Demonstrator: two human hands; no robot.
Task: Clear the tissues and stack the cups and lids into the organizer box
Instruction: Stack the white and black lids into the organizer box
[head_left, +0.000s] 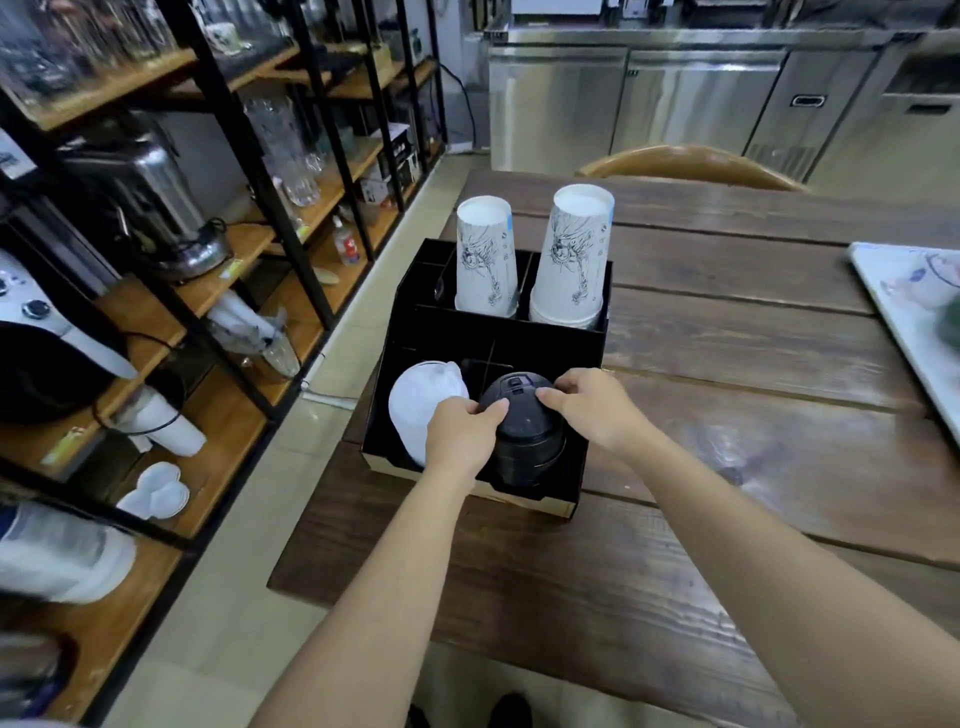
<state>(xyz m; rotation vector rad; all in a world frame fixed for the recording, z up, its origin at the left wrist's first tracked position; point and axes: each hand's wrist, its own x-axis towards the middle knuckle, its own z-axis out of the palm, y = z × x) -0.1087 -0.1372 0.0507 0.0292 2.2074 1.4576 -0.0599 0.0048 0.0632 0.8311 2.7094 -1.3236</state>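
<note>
A black organizer box (592, 338) stands at the left edge of the wooden table. Its two rear compartments hold upside-down stacks of white printed paper cups, the left cup stack (486, 257) and the taller right cup stack (571, 254). In the front right compartment sits a stack of black lids (527, 436). My left hand (460, 434) and my right hand (589, 408) grip that stack from either side near its top. A stack of white lids (421, 400) fills the front left compartment, partly hidden by my left hand. No tissues are in view.
The dark wooden table (727, 405) stretches to the right, with a white tray (909, 322) at its right edge. Black metal shelves (291, 208) with glassware and appliances stand close on the left. Steel counters and a wooden chair back (691, 161) lie beyond the table.
</note>
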